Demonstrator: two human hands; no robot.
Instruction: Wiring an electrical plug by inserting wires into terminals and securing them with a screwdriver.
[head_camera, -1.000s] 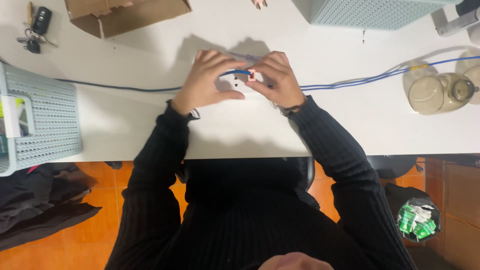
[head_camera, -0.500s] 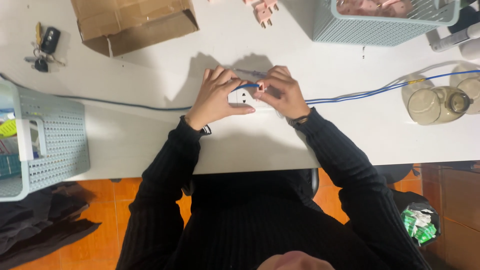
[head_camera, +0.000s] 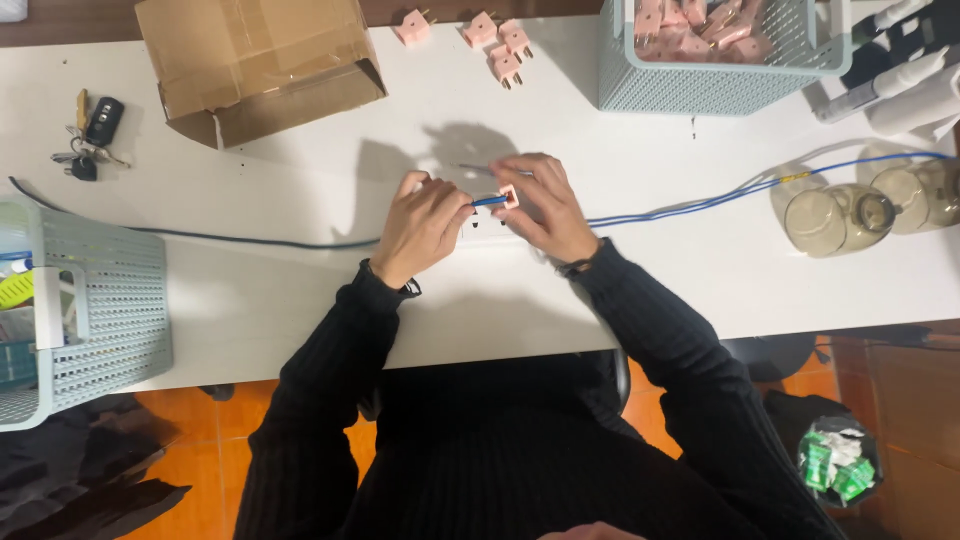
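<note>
Where hands meet, cardboard box (head_camera: 262, 62), perhaps plug-filled basket (head_camera: 722, 48) beyond.

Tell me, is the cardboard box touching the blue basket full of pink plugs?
Apart. The head view shows bare white table and loose pink plugs between the cardboard box and the blue basket.

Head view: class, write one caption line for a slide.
Left hand and right hand join a blue wire to a pink plug.
</note>
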